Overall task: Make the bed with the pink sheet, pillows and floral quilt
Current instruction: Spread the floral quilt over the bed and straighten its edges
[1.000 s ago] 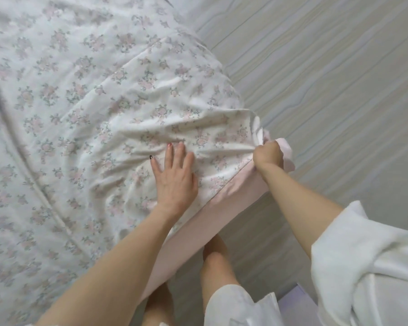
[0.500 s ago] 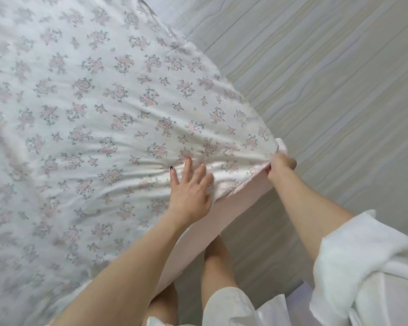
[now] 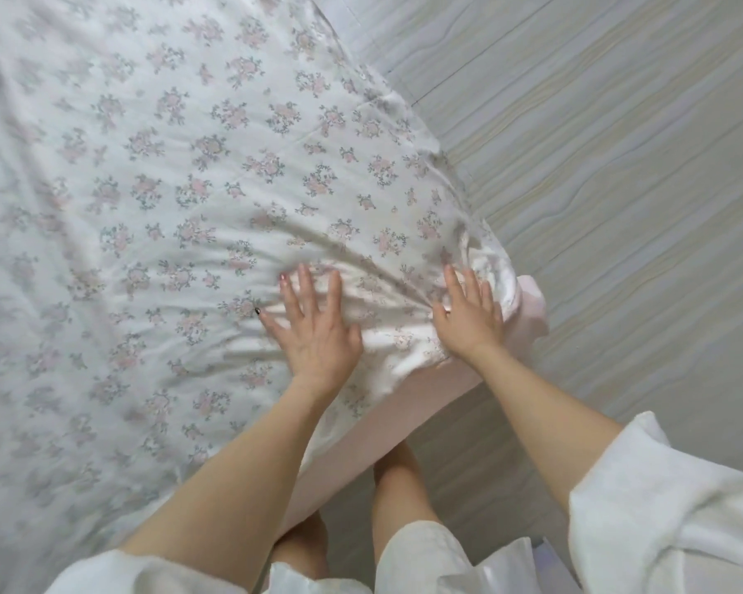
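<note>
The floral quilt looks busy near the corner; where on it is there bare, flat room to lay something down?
The floral quilt is open and fairly smooth to the left of and beyond the left hand, up to the far edge beside the floor. It is crowded at the near corner: both the left hand and right hand press flat there, amid bunched wrinkles above the pink sheet.

A white cotton quilt printed with small pink-and-green flower sprays (image 3: 198, 173) lies spread flat over the bed, filling the left and centre of the frame. It is mostly smooth, with creases fanning out toward its corner at centre right, where the fabric bunches into folds. Beneath it a plain pale pink sheet (image 3: 408, 415) covers the mattress, showing as a smooth band along the side below the quilt's edge and at the corner at centre right.
</note>
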Motion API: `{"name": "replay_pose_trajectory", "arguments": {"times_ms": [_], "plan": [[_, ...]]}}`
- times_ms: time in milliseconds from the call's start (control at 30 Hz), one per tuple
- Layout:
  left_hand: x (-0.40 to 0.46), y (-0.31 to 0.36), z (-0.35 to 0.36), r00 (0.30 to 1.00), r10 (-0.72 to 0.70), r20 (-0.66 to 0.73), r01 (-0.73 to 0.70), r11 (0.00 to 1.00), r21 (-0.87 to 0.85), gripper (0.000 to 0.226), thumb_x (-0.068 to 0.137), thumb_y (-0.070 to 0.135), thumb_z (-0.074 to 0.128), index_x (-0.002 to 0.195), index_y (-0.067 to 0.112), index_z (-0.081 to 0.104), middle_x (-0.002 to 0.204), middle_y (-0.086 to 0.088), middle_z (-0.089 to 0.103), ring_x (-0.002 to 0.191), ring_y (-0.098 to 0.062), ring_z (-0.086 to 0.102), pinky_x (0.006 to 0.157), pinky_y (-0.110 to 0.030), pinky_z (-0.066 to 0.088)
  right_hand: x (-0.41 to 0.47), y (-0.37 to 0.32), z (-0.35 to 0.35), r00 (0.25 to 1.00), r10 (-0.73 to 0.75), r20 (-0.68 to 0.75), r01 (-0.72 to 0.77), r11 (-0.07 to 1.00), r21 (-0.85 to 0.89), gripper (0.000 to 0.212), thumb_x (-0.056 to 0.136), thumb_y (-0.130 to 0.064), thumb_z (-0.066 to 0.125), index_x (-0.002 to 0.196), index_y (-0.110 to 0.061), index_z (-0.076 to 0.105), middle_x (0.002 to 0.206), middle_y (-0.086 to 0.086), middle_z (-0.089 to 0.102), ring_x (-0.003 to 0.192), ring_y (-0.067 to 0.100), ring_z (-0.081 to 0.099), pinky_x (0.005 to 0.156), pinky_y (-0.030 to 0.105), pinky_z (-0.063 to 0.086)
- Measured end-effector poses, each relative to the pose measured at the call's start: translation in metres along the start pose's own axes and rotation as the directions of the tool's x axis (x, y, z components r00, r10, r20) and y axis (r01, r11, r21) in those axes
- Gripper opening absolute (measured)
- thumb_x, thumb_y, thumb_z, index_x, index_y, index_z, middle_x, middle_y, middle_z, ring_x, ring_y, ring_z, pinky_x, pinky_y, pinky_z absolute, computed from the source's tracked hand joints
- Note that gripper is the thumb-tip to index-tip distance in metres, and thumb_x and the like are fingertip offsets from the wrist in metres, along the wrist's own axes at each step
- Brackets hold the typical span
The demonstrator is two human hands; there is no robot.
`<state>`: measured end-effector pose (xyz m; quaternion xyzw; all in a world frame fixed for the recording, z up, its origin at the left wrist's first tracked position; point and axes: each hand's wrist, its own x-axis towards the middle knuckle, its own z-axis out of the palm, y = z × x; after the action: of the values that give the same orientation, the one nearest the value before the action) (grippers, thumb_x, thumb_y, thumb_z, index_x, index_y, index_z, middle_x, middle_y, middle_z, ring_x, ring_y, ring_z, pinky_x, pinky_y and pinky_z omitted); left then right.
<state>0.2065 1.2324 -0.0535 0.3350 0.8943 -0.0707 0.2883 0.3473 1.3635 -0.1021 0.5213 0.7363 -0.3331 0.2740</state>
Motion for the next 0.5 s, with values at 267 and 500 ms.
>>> {"name": "replay_pose_trajectory", "arguments": {"times_ms": [267, 500], "plan": [[-0.021, -0.040, -0.025, 0.982, -0.024, -0.187, -0.062, 0.895, -0.441, 0.045, 0.094, 0.011, 0.044, 0.138, 0.010, 0.042, 0.150, -0.009, 0.034, 0.143, -0.024, 0.023, 0.117, -0.044, 0.023, -0.052, -0.071, 0.001, 0.979, -0.147, -0.140, 0.131, 0.984, -0.119, 0.064, 0.095, -0.018, 0.034, 0.151, -0.024, 0.003, 0.160, 0.007, -0.002, 0.148, 0.027, -0.003, 0.119, 0.050, 0.000], [-0.053, -0.200, -0.039, 0.904, -0.381, -0.196, 0.251, 0.841, -0.480, 0.052, 0.094, 0.019, 0.044, 0.144, 0.016, 0.033, 0.154, -0.007, 0.026, 0.145, -0.025, 0.016, 0.116, -0.045, 0.019, -0.117, -0.227, 0.069, 0.835, -0.520, 0.181, 0.547, 0.818, -0.178, 0.051, 0.097, -0.020, 0.033, 0.147, -0.023, 0.023, 0.160, 0.004, -0.003, 0.147, 0.029, -0.010, 0.120, 0.049, 0.004]]}}
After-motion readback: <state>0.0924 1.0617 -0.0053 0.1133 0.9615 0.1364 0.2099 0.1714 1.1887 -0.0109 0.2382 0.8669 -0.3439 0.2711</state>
